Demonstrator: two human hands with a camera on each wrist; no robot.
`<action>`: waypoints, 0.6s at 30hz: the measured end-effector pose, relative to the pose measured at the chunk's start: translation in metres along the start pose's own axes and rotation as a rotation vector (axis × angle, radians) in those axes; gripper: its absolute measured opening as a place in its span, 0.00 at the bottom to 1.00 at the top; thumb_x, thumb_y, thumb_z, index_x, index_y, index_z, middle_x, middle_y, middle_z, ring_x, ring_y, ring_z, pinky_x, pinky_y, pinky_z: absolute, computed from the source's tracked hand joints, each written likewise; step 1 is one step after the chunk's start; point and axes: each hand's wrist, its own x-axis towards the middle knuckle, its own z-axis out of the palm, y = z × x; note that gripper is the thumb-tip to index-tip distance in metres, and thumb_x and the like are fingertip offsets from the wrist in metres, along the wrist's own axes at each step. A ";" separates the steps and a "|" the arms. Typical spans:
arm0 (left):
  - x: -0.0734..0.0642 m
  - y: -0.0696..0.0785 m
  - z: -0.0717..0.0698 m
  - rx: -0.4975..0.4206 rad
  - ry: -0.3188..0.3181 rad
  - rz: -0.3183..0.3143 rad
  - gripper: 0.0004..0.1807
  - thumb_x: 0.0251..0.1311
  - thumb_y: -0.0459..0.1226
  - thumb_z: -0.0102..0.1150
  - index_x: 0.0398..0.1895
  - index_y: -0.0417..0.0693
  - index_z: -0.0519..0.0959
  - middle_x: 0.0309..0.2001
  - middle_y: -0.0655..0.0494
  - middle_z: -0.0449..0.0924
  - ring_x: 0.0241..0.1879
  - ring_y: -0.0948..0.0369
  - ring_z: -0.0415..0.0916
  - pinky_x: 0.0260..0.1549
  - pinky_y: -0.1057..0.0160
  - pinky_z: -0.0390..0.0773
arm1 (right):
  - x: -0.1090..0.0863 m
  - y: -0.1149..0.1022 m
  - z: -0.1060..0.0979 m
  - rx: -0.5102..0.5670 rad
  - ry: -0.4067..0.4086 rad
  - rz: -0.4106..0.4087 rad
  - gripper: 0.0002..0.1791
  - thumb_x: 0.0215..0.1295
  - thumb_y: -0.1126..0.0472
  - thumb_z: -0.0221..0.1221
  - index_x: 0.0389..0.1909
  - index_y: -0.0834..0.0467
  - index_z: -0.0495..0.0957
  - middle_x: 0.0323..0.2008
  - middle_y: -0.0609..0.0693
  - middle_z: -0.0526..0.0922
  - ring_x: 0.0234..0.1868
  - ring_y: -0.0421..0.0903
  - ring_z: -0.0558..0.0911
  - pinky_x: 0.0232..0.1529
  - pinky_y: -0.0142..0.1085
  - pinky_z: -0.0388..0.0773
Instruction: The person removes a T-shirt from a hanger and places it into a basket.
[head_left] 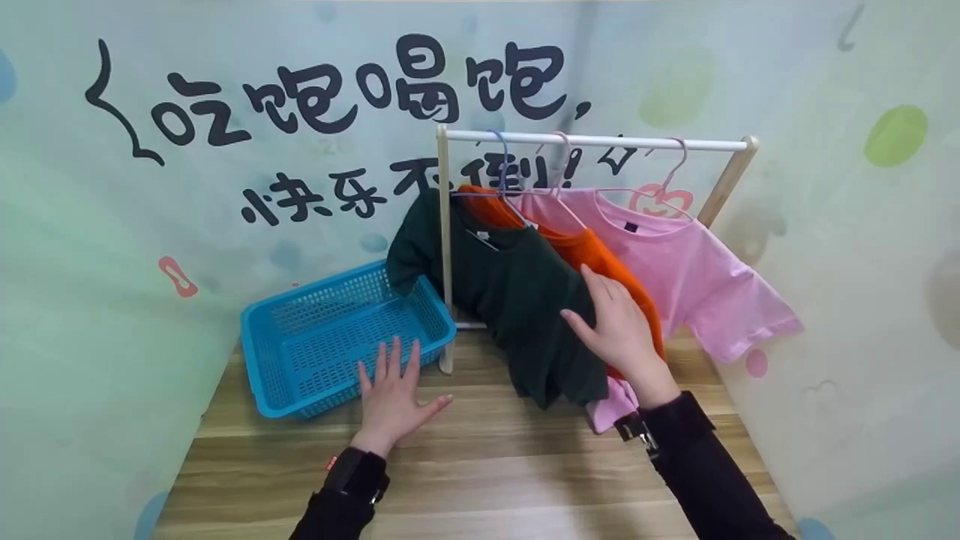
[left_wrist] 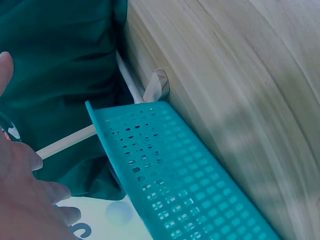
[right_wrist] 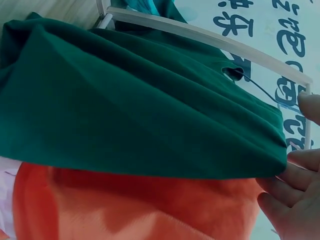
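A dark green T-shirt (head_left: 517, 292) hangs at the left end of a small garment rack (head_left: 615, 140), its left sleeve draped over the end of a blue plastic basket (head_left: 251, 360). Behind it hang an orange T-shirt (head_left: 626, 274) and a pink T-shirt (head_left: 675, 259). My right hand (head_left: 622, 330) is at the green shirt's right edge; in the right wrist view its fingertips (right_wrist: 287, 187) touch the cloth, thumb held apart. With fingers spread, my left hand (head_left: 394, 405) hovers by the basket's near right side, holding nothing. The left wrist view shows only part of that hand (left_wrist: 30, 195).
The rack's left wooden post (head_left: 445, 247) stands beside the basket's right end. Hangers, one of them pink (head_left: 684, 161), hook over the white rail. A wood-grain tabletop (head_left: 480, 465) lies in front, and a printed wall (head_left: 187, 225) rises behind and at both sides.
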 end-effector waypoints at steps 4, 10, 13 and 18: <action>0.003 0.002 0.004 -0.016 0.016 0.015 0.57 0.53 0.68 0.61 0.78 0.46 0.53 0.77 0.38 0.45 0.76 0.40 0.36 0.66 0.30 0.35 | 0.012 -0.003 0.003 0.004 -0.031 0.033 0.41 0.68 0.45 0.60 0.74 0.61 0.58 0.66 0.61 0.70 0.62 0.60 0.72 0.65 0.54 0.66; 0.010 0.007 0.006 -0.023 0.015 0.014 0.57 0.54 0.68 0.59 0.78 0.46 0.53 0.77 0.39 0.46 0.76 0.41 0.37 0.67 0.31 0.36 | 0.029 -0.008 0.006 0.006 -0.077 0.091 0.38 0.71 0.45 0.57 0.75 0.59 0.58 0.67 0.58 0.71 0.61 0.59 0.74 0.66 0.52 0.65; 0.014 0.010 0.007 -0.029 0.017 0.012 0.57 0.54 0.68 0.59 0.78 0.46 0.53 0.77 0.39 0.47 0.76 0.41 0.38 0.67 0.32 0.37 | 0.037 -0.008 0.011 -0.002 -0.074 0.107 0.32 0.73 0.48 0.55 0.71 0.60 0.64 0.62 0.59 0.75 0.55 0.59 0.77 0.63 0.52 0.69; 0.019 0.018 0.005 -0.073 0.038 0.026 0.56 0.55 0.69 0.58 0.78 0.44 0.54 0.76 0.39 0.49 0.76 0.41 0.41 0.67 0.32 0.40 | 0.046 -0.006 0.019 -0.016 0.009 0.113 0.14 0.75 0.55 0.53 0.50 0.62 0.76 0.35 0.59 0.81 0.35 0.59 0.79 0.45 0.50 0.79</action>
